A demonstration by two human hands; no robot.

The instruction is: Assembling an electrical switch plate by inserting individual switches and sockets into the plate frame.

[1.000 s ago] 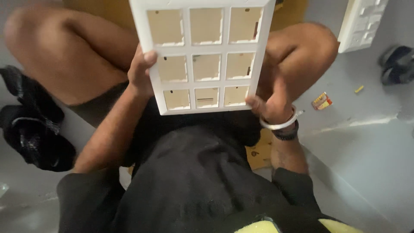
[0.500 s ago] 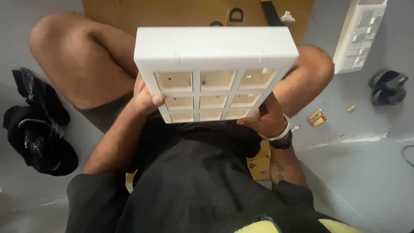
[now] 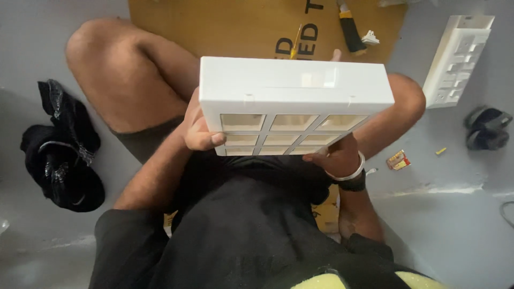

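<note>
Grey floor, brown cardboard sheet [image 3: 241,27] under crossed legs. White grid box [image 3: 294,101] tipped up over lap, open cells facing down for inspection; left hand [image 3: 201,131] and right hand [image 3: 334,158] clamped on opposite lower corners, steadying it.

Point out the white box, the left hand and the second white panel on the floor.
white box [image 3: 294,88], head view, on its broad upper side.
left hand [image 3: 201,131], head view, on the knuckles at the box's left edge.
white panel [image 3: 455,61], head view, on its face, at the far right on the floor.
</note>
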